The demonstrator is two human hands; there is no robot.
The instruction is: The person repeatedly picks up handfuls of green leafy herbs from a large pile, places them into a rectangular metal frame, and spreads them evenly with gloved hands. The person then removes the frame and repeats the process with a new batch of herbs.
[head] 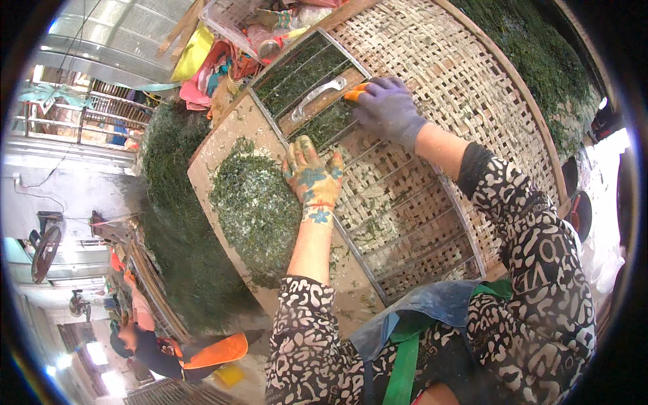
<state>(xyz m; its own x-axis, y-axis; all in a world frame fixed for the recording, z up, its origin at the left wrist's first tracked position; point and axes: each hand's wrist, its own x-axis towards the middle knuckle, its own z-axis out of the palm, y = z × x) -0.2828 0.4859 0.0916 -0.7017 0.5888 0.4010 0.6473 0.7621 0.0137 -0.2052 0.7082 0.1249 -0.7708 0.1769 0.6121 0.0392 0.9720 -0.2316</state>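
Observation:
A metal frame with crossbars (360, 249) lies partly over a wooden board and a round woven bamboo tray. Chopped green plant matter fills its far compartments. Across them rests a wooden block (331, 95) with a metal pull handle. My left hand (313, 174), in a stained flower-print glove, lies palm down at the frame's near-left rail, fingers extended and thumb apart. A pale-dusted green heap (255, 217) sits on the board beside it. My right hand (387, 109), in a purple glove with orange fingertips, is at the block's right end; whether it grips anything is unclear.
The woven tray (486, 86) spreads to the right, with green plant matter (536, 66) beyond its rim. More green matter (187, 212) lies left of the board (207, 174). A clear plastic bin (228, 25) and colourful cloths stand behind. Another person (157, 349) is at lower left.

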